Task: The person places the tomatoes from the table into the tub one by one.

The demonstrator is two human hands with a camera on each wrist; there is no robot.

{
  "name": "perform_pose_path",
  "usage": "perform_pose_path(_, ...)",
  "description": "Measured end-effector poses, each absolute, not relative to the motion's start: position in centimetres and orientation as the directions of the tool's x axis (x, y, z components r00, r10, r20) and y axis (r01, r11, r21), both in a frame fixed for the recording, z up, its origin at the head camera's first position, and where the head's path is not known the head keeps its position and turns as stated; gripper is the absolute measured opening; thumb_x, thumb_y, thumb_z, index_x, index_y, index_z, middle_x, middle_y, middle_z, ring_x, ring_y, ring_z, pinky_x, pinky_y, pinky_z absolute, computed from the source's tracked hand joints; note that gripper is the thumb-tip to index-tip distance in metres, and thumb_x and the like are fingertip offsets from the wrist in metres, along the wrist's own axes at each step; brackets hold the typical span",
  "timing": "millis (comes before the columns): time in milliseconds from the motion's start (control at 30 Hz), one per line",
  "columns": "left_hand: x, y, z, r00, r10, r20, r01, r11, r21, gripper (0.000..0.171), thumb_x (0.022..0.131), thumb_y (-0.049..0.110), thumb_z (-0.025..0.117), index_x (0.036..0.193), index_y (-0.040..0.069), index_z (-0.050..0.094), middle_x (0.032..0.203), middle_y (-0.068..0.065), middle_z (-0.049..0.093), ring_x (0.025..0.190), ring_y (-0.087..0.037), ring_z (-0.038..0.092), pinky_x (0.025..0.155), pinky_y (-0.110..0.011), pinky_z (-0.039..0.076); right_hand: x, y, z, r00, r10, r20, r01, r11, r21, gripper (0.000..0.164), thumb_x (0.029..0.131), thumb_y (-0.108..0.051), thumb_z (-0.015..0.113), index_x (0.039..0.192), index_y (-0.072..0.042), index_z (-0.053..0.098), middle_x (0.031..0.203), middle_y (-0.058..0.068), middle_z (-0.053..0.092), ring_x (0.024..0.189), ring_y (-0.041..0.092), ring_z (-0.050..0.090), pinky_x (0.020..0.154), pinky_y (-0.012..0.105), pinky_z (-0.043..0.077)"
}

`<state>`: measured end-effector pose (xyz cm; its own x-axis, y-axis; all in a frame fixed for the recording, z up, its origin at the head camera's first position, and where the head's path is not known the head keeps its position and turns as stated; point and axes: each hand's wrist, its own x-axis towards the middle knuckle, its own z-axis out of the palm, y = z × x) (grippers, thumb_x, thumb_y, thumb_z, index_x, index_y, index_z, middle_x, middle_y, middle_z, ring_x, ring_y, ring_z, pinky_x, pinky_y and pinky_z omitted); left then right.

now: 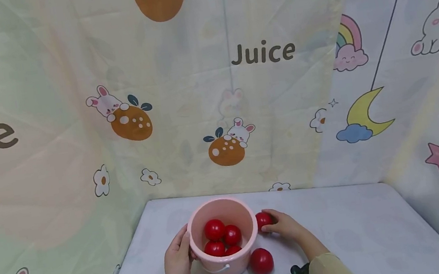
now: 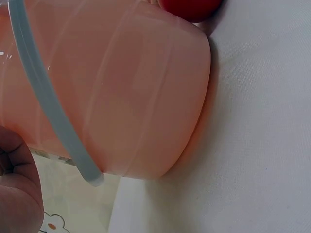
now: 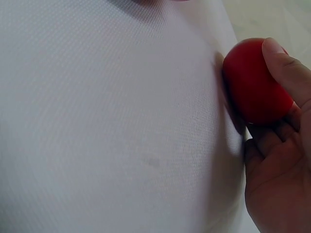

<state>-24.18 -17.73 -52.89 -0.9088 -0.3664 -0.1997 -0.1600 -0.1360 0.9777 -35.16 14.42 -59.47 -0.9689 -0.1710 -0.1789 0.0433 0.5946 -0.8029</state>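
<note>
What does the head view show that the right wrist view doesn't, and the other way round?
Only the head view shows the left hand holding the bucket, the four red balls visible inside it, and the word Juice on the backdrop.

Only the right wrist view shows the palm of the right hand.

Both show that hand holding another red ball, and the white table.
</note>
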Motion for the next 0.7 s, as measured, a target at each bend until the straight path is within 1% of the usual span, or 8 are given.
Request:
perform_pose_path(200, -24.0, -17.8, -52.8, -0.910, -0.364, -0.198, -0.160, -0.131, 0.978, 0.048, 0.081, 0.055, 0.059, 0.123, 0.033, 0.056, 0.118, 0.008, 0.060, 0.078, -0.020, 0.058, 0.068, -0.025, 0.054, -35.1, 14.3, -59.4, -0.970, -0.164, -0.180, 0.049, 0.593, -0.804, 0.079, 0.064, -0.049, 0.077, 0.134, -0.030, 0.044, 0.130, 0.004, 0.052, 0.121, 0.030, 0.046, 0.090, 0.050, 0.047)
perform_pose_path(333, -24.0, -17.8, -52.8, -0.909, -0.364, -0.200, -0.161, -0.135, 0.978, 0.047, 0.081, 0.055, 0.059, 0.122, 0.033, 0.056, 0.118, 0.007, 0.060, 0.080, -0.022, 0.058, 0.069, -0.025, 0.054, -35.2, 14.3, -59.4, -0.971, -0.159, -0.179, 0.051, 0.593, -0.803, 0.081, 0.061, -0.051, 0.078, 0.133, -0.031, 0.045, 0.130, 0.003, 0.052, 0.121, 0.030, 0.045, 0.089, 0.050, 0.047)
perform_pose_path(500, -24.1, -17.7, -52.8, -0.911, -0.362, -0.199, -0.159, -0.136, 0.978, 0.049, 0.081, 0.054, 0.060, 0.124, 0.032, 0.056, 0.117, 0.005, 0.061, 0.078, -0.021, 0.059, 0.068, -0.025, 0.054, -35.7, 14.6, -59.3, -0.976, -0.134, -0.174, 0.060, 0.602, -0.797, 0.082, 0.057, -0.052, 0.080, 0.129, -0.033, 0.048, 0.126, 0.000, 0.053, 0.117, 0.027, 0.046, 0.084, 0.046, 0.051)
perform_pose_path(600, -24.1, -17.7, -52.8, -0.910, -0.363, -0.200, -0.159, -0.140, 0.977, 0.048, 0.081, 0.053, 0.060, 0.124, 0.031, 0.056, 0.117, 0.006, 0.061, 0.079, -0.022, 0.059, 0.069, -0.026, 0.054, -35.9, 14.8, -58.7, -0.979, -0.118, -0.164, 0.060, 0.604, -0.795, 0.080, 0.058, -0.052, 0.079, 0.128, -0.032, 0.049, 0.124, 0.000, 0.054, 0.117, 0.026, 0.047, 0.084, 0.046, 0.050)
perform_pose_path(700, -24.2, -17.7, -52.8, -0.907, -0.366, -0.209, -0.167, -0.144, 0.975, 0.047, 0.080, 0.053, 0.061, 0.122, 0.032, 0.057, 0.118, 0.007, 0.061, 0.081, -0.023, 0.060, 0.069, -0.026, 0.054, -36.1, 14.8, -57.7, -0.983, -0.103, -0.153, 0.061, 0.601, -0.797, 0.079, 0.059, -0.052, 0.078, 0.129, -0.032, 0.049, 0.126, 0.001, 0.054, 0.118, 0.027, 0.046, 0.086, 0.048, 0.049)
